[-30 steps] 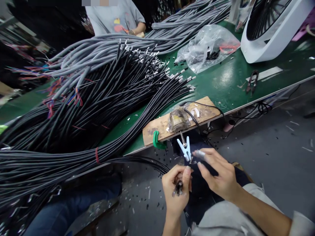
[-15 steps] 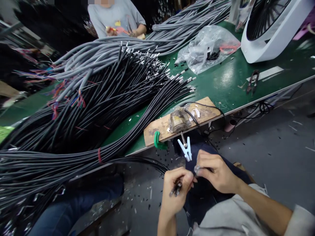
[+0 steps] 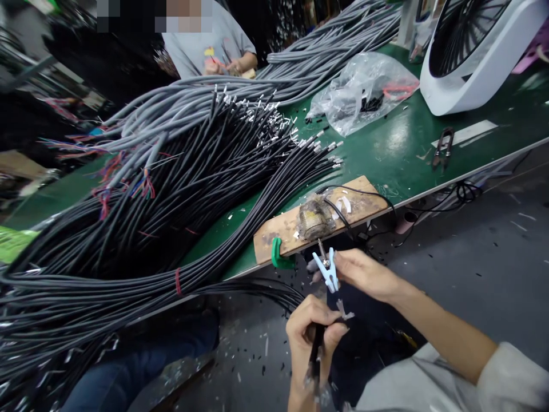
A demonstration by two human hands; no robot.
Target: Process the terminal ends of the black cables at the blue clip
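My left hand (image 3: 315,335) is closed round a few black cables, whose frayed pale ends (image 3: 344,312) stick out past the thumb and fingertips. Above and to the right, my right hand (image 3: 364,272) is beside a light blue clothespin (image 3: 328,272), its fingertips partly hidden behind it; whether they hold anything is unclear. The clothespin hangs on a metal shaft from a small tape-wrapped motor (image 3: 314,218). That motor sits on a wooden board (image 3: 364,197), fixed at the table edge by a green clamp (image 3: 279,254).
Black cables (image 3: 171,280) and grey cables (image 3: 193,94) cover the left of the green table (image 3: 394,154). A plastic bag (image 3: 355,97), a white fan (image 3: 463,97) and small snips (image 3: 444,147) lie to the right. Across the table, a person (image 3: 206,40) works.
My right hand has moved up and away from my left hand, to the clothespin. Frayed cable ends now show at my left fingertips. The view has shifted slightly.
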